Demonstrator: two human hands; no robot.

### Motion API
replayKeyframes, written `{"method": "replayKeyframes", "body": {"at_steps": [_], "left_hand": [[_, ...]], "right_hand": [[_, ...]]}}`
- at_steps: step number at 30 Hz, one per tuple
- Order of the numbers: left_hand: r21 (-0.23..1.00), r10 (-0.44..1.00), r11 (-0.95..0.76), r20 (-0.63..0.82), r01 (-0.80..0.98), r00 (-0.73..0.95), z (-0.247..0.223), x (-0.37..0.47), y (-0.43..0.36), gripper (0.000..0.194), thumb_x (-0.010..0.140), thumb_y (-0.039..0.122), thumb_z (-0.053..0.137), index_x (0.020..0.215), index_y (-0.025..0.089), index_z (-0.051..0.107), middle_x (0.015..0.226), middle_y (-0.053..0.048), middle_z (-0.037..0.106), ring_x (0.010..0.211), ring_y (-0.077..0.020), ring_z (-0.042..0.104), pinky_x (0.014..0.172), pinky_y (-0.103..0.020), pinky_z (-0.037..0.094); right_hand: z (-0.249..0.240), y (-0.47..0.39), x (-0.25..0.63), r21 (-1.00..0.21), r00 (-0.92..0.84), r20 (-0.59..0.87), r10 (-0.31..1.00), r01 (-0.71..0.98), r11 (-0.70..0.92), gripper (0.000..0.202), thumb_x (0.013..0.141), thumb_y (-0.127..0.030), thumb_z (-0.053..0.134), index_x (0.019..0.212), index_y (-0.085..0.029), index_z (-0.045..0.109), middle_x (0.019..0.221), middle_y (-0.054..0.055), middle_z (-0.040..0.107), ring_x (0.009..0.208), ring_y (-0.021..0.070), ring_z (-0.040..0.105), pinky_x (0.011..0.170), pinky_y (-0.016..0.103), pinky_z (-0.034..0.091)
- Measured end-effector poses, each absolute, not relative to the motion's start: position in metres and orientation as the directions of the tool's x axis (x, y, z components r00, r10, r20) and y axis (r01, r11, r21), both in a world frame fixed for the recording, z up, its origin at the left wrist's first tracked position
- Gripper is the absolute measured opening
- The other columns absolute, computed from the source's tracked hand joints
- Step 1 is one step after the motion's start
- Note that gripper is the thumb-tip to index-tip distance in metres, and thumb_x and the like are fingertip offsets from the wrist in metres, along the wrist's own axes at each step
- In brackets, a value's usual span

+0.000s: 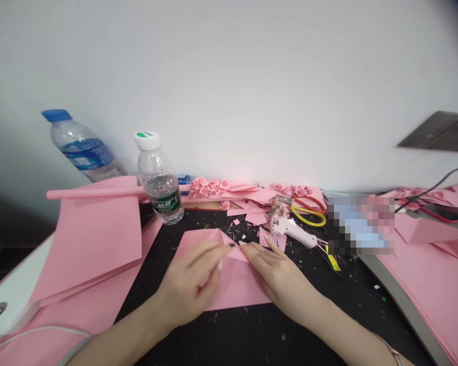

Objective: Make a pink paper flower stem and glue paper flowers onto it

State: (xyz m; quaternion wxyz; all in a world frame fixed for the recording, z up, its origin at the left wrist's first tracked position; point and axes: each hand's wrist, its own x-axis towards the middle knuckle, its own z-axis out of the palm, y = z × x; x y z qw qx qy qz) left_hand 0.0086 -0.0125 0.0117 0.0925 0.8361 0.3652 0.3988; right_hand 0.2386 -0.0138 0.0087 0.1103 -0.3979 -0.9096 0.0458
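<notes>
A sheet of pink paper [236,287] lies on the black mat, with a folded flap and a raised peak along its far side. My left hand [193,282], slightly blurred, is over the left part of the sheet with its fingers curled together. A tiny dark bit shows at its fingertips, too small to name. My right hand [275,272] rests flat on the sheet's right side, fingers stretched toward the fold and pressing the paper. The fingertips of both hands nearly meet at the fold.
A pale glue gun [295,231] and yellow-and-red-handled scissors [309,216] lie beyond my right hand. Two water bottles, one upright [161,185], one leaning [86,150], are at back left. Pink paper stacks [99,229] flank the black mat [244,335]; paper roses [209,187] line the wall.
</notes>
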Motion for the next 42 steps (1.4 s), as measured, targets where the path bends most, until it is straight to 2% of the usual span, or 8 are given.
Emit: {"method": "replayKeyframes", "body": {"at_steps": [2, 4, 6, 12, 20, 29, 35, 42], "left_hand": [[0.413, 0.721, -0.580, 0.661, 0.702, 0.208, 0.016, 0.001, -0.004, 0.049, 0.082, 0.014, 0.051, 0.129, 0.026, 0.045, 0.123, -0.009, 0.054, 0.112, -0.0264, 0.055, 0.097, -0.041, 0.047], [0.455, 0.818, -0.434, 0.560, 0.777, 0.128, 0.015, -0.004, 0.005, 0.062, 0.082, 0.023, 0.053, 0.140, 0.022, 0.030, 0.137, -0.012, 0.042, 0.124, -0.0309, 0.045, 0.103, -0.048, 0.040], [0.450, 0.902, -0.345, 0.401, 0.824, 0.159, 0.008, -0.008, 0.011, 0.068, 0.084, 0.027, 0.050, 0.145, 0.020, 0.020, 0.147, -0.013, 0.031, 0.134, -0.0316, 0.031, 0.107, -0.052, 0.032], [0.500, 0.877, -0.452, 0.099, 0.739, 0.470, -0.014, -0.005, 0.011, 0.063, 0.081, 0.007, 0.036, 0.143, 0.017, 0.028, 0.147, -0.007, 0.034, 0.134, -0.0183, 0.033, 0.110, -0.038, 0.031], [0.312, 0.748, -0.637, 0.028, 0.705, 0.663, -0.003, 0.003, 0.004, 0.062, 0.079, 0.002, 0.036, 0.140, 0.013, 0.031, 0.150, -0.012, 0.024, 0.139, -0.0248, 0.017, 0.108, -0.048, 0.030], [0.153, 0.703, -0.703, -0.003, 0.695, 0.712, -0.011, -0.001, 0.003, 0.060, 0.082, 0.002, 0.034, 0.141, 0.011, 0.028, 0.152, -0.013, 0.017, 0.140, -0.0252, 0.010, 0.109, -0.044, 0.028], [0.180, 0.707, -0.697, 0.013, 0.694, 0.707, -0.010, -0.001, 0.002, 0.059, 0.083, 0.005, 0.035, 0.141, 0.012, 0.027, 0.152, -0.012, 0.017, 0.140, -0.0235, 0.013, 0.109, -0.040, 0.029], [0.221, 0.698, -0.700, 0.015, 0.679, 0.716, -0.005, 0.000, 0.003, 0.060, 0.081, 0.002, 0.033, 0.140, 0.011, 0.030, 0.152, -0.012, 0.019, 0.140, -0.0226, 0.014, 0.109, -0.040, 0.031]], "right_hand": [[0.009, -0.013, 0.240, -0.148, -0.646, 0.167, 0.745, 0.730, 0.667, 0.053, 0.083, -0.002, 0.034, 0.135, -0.010, 0.042, 0.129, 0.017, 0.055, 0.119, 0.0253, 0.052, 0.105, 0.053, 0.033], [0.008, -0.012, 0.241, -0.123, -0.636, 0.169, 0.753, 0.744, 0.656, 0.053, 0.081, -0.001, 0.034, 0.133, -0.010, 0.045, 0.128, 0.017, 0.056, 0.119, 0.0253, 0.052, 0.106, 0.053, 0.033], [0.007, -0.012, 0.242, -0.099, -0.630, 0.162, 0.759, 0.755, 0.648, 0.054, 0.080, 0.000, 0.033, 0.132, -0.009, 0.046, 0.128, 0.017, 0.056, 0.118, 0.0255, 0.052, 0.105, 0.052, 0.034], [0.004, -0.011, 0.242, -0.056, -0.648, 0.111, 0.753, 0.753, 0.656, 0.055, 0.079, 0.002, 0.032, 0.132, -0.005, 0.046, 0.133, 0.018, 0.051, 0.121, 0.0278, 0.050, 0.104, 0.052, 0.037], [0.007, -0.014, 0.239, -0.021, -0.707, 0.049, 0.706, 0.706, 0.708, 0.060, 0.082, 0.004, 0.030, 0.139, -0.013, 0.037, 0.140, 0.013, 0.043, 0.127, 0.0256, 0.042, 0.105, 0.052, 0.034], [0.004, -0.013, 0.241, 0.002, -0.730, 0.058, 0.681, 0.683, 0.731, 0.053, 0.086, -0.001, 0.033, 0.137, -0.013, 0.040, 0.138, 0.011, 0.047, 0.124, 0.0246, 0.047, 0.105, 0.050, 0.035], [0.004, -0.013, 0.242, -0.011, -0.720, 0.046, 0.693, 0.693, 0.721, 0.060, 0.082, 0.003, 0.030, 0.141, -0.009, 0.032, 0.140, 0.014, 0.043, 0.127, 0.0225, 0.043, 0.108, 0.048, 0.032], [0.004, -0.011, 0.242, -0.035, -0.725, 0.068, 0.685, 0.685, 0.728, 0.055, 0.082, 0.003, 0.032, 0.135, -0.010, 0.043, 0.136, 0.014, 0.049, 0.123, 0.0244, 0.048, 0.105, 0.050, 0.036]]}}
